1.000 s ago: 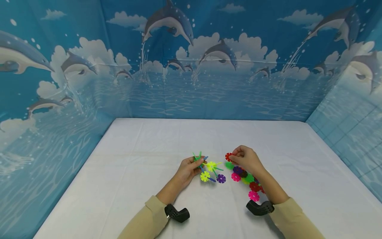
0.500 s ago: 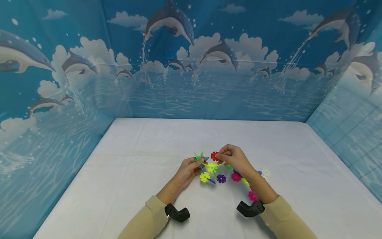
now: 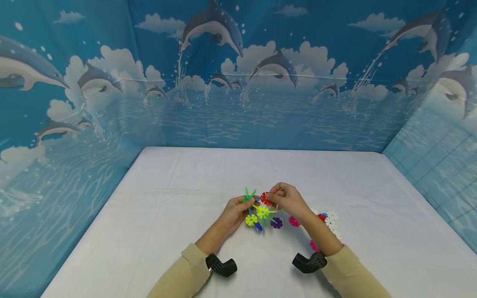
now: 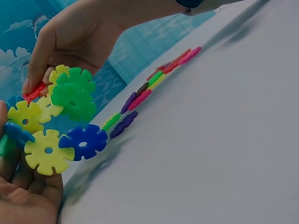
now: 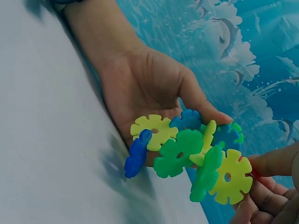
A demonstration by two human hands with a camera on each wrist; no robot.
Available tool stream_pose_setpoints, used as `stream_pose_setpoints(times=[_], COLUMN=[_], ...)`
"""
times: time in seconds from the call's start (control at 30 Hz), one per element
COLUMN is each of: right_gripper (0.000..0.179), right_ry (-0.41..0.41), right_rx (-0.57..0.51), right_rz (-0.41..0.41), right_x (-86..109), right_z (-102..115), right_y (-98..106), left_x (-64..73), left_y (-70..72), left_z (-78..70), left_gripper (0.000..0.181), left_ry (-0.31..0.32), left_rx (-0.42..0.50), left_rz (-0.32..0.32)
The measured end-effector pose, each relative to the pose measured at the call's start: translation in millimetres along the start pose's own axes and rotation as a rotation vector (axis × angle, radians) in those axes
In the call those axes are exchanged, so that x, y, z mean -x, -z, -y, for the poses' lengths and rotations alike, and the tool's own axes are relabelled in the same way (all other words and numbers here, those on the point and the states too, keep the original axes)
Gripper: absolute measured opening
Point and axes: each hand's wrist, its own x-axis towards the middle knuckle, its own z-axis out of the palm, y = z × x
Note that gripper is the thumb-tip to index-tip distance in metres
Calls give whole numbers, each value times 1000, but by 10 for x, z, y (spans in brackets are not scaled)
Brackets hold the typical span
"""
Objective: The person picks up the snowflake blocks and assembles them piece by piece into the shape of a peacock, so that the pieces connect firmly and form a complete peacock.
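Note:
My left hand [image 3: 232, 214] grips a joined cluster of notched plastic discs, flower-shaped, in green, blue and yellow. Its yellow disc [image 3: 262, 212] faces the head camera. In the left wrist view a blue disc [image 4: 84, 142] and a green disc [image 4: 73, 100] stick out from the cluster. Between thumb and fingers, my right hand [image 3: 291, 202] pinches a red disc [image 3: 265, 198] at the cluster's upper right edge. Whether the red disc's slot is fitted into a blue one cannot be told. The right wrist view mostly hides the red disc behind a yellow disc [image 5: 231, 177].
A purple disc [image 3: 276, 222] lies on the white table [image 3: 179, 231] just right of the cluster. Loose discs, including a pink disc [image 3: 294, 221] and white discs [image 3: 331, 219], lie under and beyond the right forearm. A dolphin-print curtain [image 3: 231, 111] surrounds the table.
My right hand has brought the red disc leftward from above the loose pile to the cluster. The left hand has stayed in place, turning the cluster slightly.

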Motion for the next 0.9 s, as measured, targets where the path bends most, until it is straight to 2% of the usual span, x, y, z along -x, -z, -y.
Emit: stream_pose_setpoints(times=[0.17, 0.37, 0.5, 0.7, 0.9], right_gripper=[16, 13, 13, 12, 11], right_ry=[76, 170, 216, 282, 245], right_rx=[48, 145, 154, 145, 124], right_rz=[-30, -164, -224, -233, -207], right_x=[37, 91, 97, 84, 86], right_z=[-18, -6, -27, -37, -40], right_y=[-73, -218, -276, -283, -262], left_x=[24, 32, 25, 26, 21], left_y=[-5, 17, 33, 34, 34], left_z=[-21, -17, -6, -6, 1], left_gripper=[29, 33, 33, 28, 23], left_ry=[2, -1, 3, -1, 7], left_rx=[-5, 12, 23, 10, 10], left_rz=[-8, -7, 2, 2, -3])
